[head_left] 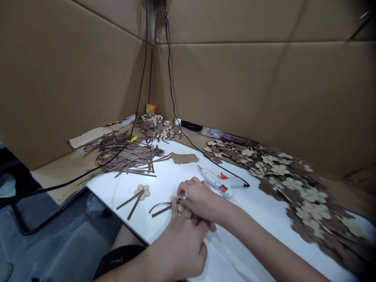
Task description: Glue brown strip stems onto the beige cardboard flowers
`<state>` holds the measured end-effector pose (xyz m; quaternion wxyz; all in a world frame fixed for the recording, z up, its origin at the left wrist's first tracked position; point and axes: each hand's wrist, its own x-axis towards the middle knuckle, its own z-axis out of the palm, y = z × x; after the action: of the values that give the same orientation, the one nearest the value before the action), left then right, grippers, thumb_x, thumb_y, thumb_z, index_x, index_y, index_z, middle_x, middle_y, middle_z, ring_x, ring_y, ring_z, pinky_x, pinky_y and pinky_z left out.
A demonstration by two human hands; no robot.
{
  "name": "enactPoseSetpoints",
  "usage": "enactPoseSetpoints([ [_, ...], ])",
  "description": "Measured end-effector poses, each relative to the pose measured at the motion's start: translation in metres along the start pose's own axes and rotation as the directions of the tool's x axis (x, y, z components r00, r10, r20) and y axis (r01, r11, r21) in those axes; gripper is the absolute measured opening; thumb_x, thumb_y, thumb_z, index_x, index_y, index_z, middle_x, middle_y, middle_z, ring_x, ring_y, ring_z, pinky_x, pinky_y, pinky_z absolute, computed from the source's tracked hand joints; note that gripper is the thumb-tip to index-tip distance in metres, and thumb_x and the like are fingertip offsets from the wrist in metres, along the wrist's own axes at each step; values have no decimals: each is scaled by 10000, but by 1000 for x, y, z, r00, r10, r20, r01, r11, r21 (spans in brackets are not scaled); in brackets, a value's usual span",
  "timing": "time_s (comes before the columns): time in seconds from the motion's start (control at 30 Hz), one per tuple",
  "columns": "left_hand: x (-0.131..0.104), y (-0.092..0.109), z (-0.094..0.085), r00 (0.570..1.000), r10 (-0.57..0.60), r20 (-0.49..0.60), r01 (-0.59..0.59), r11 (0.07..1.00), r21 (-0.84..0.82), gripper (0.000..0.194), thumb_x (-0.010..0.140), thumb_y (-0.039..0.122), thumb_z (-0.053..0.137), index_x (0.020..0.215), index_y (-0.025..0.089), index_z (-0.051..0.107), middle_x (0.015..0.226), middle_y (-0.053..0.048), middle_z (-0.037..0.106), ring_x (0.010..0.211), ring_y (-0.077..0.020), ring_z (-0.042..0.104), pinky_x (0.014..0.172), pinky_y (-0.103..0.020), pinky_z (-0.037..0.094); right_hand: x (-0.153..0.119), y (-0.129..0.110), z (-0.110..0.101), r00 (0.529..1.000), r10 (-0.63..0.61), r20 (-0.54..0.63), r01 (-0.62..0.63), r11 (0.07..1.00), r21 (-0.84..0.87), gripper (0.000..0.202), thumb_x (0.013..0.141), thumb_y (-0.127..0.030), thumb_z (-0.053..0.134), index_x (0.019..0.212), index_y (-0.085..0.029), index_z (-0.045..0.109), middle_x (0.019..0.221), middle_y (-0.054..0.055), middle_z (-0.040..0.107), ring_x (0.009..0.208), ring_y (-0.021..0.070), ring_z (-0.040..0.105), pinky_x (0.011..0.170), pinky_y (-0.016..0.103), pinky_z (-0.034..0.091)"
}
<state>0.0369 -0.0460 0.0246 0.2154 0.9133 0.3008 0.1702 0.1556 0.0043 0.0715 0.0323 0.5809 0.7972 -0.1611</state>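
Beneath my fingers on the white board lies a small beige felt flower [180,209], partly hidden, with two brown strips [161,212] sticking out to its left. My left hand [186,237] presses the flower with an extended finger, its other fingers curled. My right hand [201,199] reaches over from the right, fingers bent and fingertips together at the flower's upper edge; what they pinch is hidden. A bit of beige material [212,226] shows under my right wrist. To the left lies another beige flower [142,192] with two brown strips across it.
Beyond my right hand lies a white glue gun [216,181], its black cord [202,150] crossing the board. Brown strips [129,154] pile up at left. Beige and brown flowers [289,184] heap along the right, more [157,126] in the corner. Cardboard walls [235,78] enclose the table.
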Motion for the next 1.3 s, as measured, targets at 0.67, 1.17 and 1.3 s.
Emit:
enactPoseSetpoints([
  [0.67, 9, -8, 34, 1000, 11, -14, -9, 988, 157, 324, 812, 278, 507, 1126, 197, 518, 1144, -62, 613, 982, -264, 527, 964, -686, 201, 7, 20, -1, 989, 78, -128, -75, 997, 22, 270, 728, -154, 543, 980, -206, 626, 847, 35, 644, 762, 175, 593, 630, 246, 403],
  [1.17, 13, -4, 27, 987, -86, 133, 65, 986, 150, 308, 787, 170, 465, 1090, 158, 518, 1203, -97, 581, 943, -305, 562, 830, -717, 319, 39, 47, -43, 999, -3, -49, -12, 956, -294, 278, 797, -185, 552, 1060, -209, 636, 1097, 103, 629, 1084, 281, 500, 873, 368, 361],
  [1.3, 14, -6, 29, 984, -108, 142, 86, 985, 151, 306, 782, 173, 495, 1087, 165, 518, 1195, -91, 593, 944, -307, 569, 821, -699, 344, 55, 51, -41, 996, 35, 81, -8, 950, -313, 301, 729, -295, 648, 1011, -190, 657, 1019, 120, 652, 1000, 286, 551, 797, 357, 379],
])
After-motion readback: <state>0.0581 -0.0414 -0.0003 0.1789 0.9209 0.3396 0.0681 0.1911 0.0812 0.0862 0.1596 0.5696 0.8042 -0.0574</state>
